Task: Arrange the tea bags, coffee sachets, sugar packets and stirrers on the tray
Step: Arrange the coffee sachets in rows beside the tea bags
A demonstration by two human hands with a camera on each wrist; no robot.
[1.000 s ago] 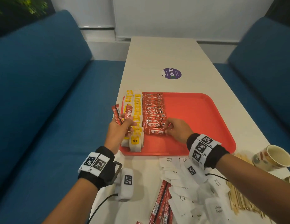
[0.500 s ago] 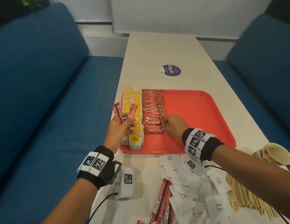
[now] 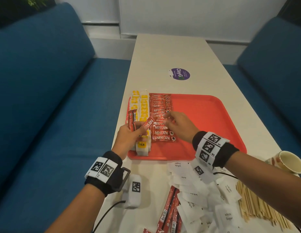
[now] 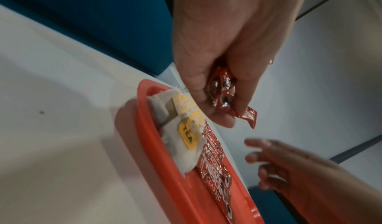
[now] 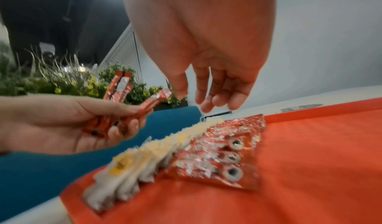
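A red tray (image 3: pixel 205 123) (image 4: pixel 148 129) (image 5: pixel 310 162) lies on the white table. Along its left side stands a column of tea bags (image 3: pixel 143 108) (image 4: pixel 181 137) (image 5: pixel 132 162). Beside them lies a row of red coffee sachets (image 3: pixel 163 133) (image 4: pixel 215 170) (image 5: pixel 223 154). My left hand (image 3: pixel 129 137) (image 4: pixel 217 64) (image 5: pixel 62 121) grips several coffee sachets (image 3: pixel 132 120) (image 4: pixel 223 93) (image 5: pixel 117 87) above the tea bags, one leaning right. My right hand (image 3: pixel 178 125) (image 4: pixel 289 162) (image 5: pixel 206 64) hovers over the row, fingers loose, thumb close to that sachet's tip. Sugar packets (image 3: pixel 196 190), stirrers (image 3: pixel 257 204) and loose sachets (image 3: pixel 168 214) lie on the near table.
A paper cup (image 3: pixel 289 162) stands at the right table edge. A white marked device (image 3: pixel 135 187) with a cable lies near my left wrist. A purple sticker (image 3: pixel 180 74) is beyond the tray. Blue sofas (image 3: pixel 45 98) flank the table.
My right hand has lifted off the sachet row and moved up and left toward the left hand. One held sachet now leans toward the right hand.
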